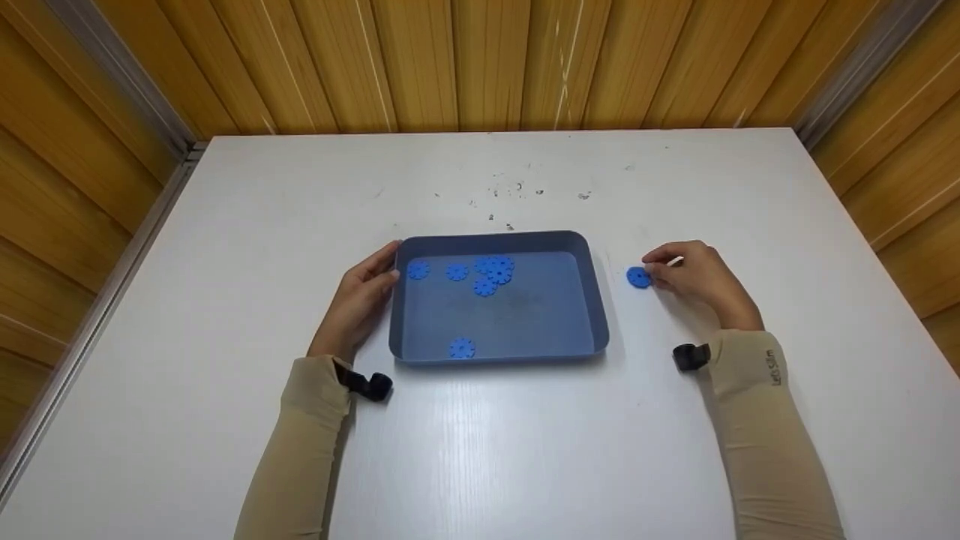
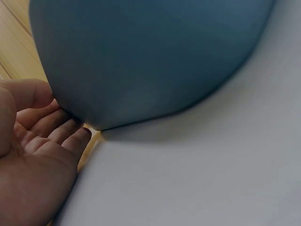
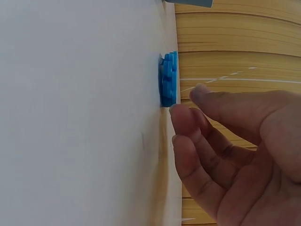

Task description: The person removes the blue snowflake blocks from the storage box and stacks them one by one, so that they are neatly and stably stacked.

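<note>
A shallow blue-grey tray [image 1: 517,360] lies on the table with several blue notched discs [image 1: 462,348] in it, most of them clustered near its far wall. My left hand [image 1: 364,300] holds the tray's left side, thumb by the rim; in the left wrist view the fingers of that hand [image 2: 42,146] meet the tray's edge [image 2: 141,70]. Right of the tray, my right hand [image 1: 697,277] is at a blue notched disc [image 1: 638,277] on the table. The right wrist view shows stacked discs [image 3: 168,80] just beyond the fingertips, with the thumb apart from them.
The white table [image 1: 525,450] carries dark scuff marks [image 1: 519,187] behind the tray. Wood-patterned panels [image 1: 487,67] stand along its back and sides. Each forearm sleeve has a black wrist camera [image 1: 690,357].
</note>
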`<action>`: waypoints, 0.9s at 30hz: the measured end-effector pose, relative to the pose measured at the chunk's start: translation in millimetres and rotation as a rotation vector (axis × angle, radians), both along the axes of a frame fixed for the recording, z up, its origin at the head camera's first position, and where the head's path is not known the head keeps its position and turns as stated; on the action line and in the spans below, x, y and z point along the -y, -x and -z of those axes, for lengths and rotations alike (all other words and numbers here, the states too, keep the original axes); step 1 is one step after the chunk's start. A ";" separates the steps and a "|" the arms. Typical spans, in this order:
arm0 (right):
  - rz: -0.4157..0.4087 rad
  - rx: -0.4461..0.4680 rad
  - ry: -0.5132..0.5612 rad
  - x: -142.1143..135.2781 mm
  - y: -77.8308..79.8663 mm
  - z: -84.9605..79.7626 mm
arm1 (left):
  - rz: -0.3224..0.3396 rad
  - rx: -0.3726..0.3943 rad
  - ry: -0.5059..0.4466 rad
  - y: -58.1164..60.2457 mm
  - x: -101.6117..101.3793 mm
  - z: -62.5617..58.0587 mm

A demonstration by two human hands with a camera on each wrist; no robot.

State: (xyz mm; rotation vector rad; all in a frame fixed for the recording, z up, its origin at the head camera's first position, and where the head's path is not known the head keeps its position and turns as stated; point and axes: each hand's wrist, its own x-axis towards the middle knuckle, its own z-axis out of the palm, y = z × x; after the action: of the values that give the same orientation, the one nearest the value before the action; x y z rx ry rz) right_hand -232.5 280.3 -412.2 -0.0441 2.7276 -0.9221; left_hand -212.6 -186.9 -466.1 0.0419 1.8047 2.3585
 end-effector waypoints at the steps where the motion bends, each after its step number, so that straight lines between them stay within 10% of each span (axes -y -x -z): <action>1: -0.001 -0.006 -0.001 0.0 -0.1 -0.3 | 0.000 0.001 0.003 0.2 0.0 -0.1; 27: -0.088 -0.172 0.065 17.8 0.8 -24.2 | 0.009 0.006 0.030 -0.5 0.0 -2.1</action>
State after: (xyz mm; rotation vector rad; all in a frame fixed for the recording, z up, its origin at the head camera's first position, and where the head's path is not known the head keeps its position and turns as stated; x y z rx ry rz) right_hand -233.3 262.5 -388.0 -0.2656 2.8238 -1.0244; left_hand -212.0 -186.9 -464.0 0.0390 1.8330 2.3222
